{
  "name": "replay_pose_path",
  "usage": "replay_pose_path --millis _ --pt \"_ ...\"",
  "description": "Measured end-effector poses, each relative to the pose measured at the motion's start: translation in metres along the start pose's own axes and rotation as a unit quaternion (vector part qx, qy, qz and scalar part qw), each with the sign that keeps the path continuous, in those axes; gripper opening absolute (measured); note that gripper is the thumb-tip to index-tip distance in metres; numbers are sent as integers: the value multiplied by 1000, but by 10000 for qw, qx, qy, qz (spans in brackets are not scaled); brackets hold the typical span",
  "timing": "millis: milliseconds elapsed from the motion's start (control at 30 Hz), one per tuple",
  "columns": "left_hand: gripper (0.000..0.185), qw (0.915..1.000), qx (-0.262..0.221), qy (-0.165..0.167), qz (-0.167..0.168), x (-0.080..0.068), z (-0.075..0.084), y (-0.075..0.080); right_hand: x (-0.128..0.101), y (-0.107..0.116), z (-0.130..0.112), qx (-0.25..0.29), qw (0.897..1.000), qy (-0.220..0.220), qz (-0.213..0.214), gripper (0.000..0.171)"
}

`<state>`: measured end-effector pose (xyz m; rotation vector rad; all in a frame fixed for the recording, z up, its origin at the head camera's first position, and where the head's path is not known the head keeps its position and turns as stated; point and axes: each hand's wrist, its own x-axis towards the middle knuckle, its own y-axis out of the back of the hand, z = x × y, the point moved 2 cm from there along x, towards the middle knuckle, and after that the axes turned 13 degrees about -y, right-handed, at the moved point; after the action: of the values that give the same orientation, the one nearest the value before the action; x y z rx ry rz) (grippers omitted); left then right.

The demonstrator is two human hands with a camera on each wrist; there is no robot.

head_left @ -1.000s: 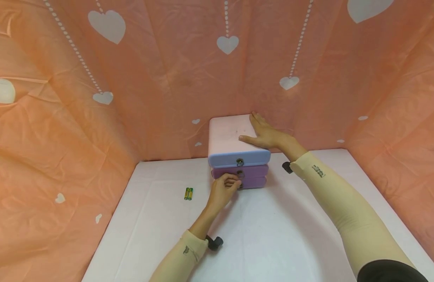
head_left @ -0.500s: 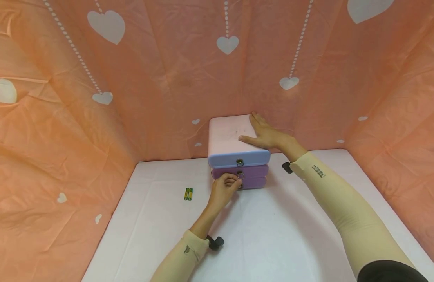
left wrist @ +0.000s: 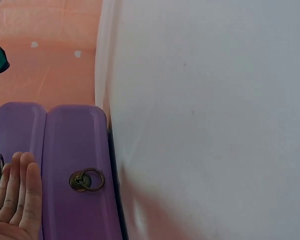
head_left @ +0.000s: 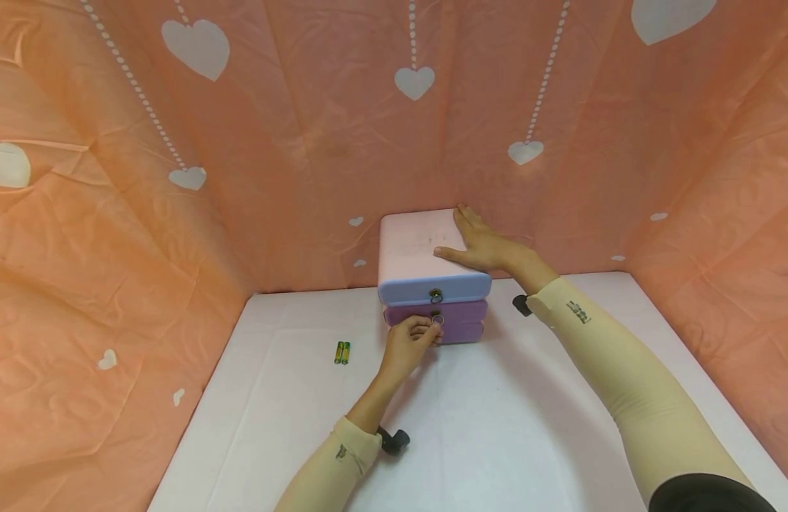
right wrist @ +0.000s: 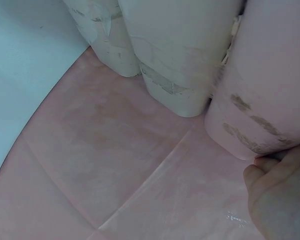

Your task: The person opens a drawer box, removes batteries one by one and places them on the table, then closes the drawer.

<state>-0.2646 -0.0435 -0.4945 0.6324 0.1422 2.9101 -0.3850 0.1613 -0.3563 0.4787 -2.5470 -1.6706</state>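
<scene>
Pinching a ring pull, left grip partly cropped in wrist view, right grip spread on pink box

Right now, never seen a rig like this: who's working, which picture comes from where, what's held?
No robot here: a person works bare-handed. The wide picture is from the head, looking forward and down; the other two are from the wrists. Left wrist shows the purple fronts turned sideways; right wrist shows the boxes' sides close up.

On the white table stands a stacked drawer unit, with two batteries beside it. The left hand appears to pinch the middle ring pull; the right hand rests spread on the unit's top.
</scene>
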Motion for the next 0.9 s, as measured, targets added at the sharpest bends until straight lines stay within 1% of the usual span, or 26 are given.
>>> replay_pose_path --millis 167,300,700,900 --pt "22 9997 -194 102 96 1 -1 -1 0 1 0 48 10000 8 25 112" --pt "20 9995 -235 150 129 2 -1 -2 -1 1 0 51 10000 5 29 112" --pt "21 9997 -70 183 137 3 -4 -2 -2 0 -1 4 10000 -2 30 111" --pt "18 9997 44 137 214 5 -6 -1 0 0 0 45 10000 3 42 112"
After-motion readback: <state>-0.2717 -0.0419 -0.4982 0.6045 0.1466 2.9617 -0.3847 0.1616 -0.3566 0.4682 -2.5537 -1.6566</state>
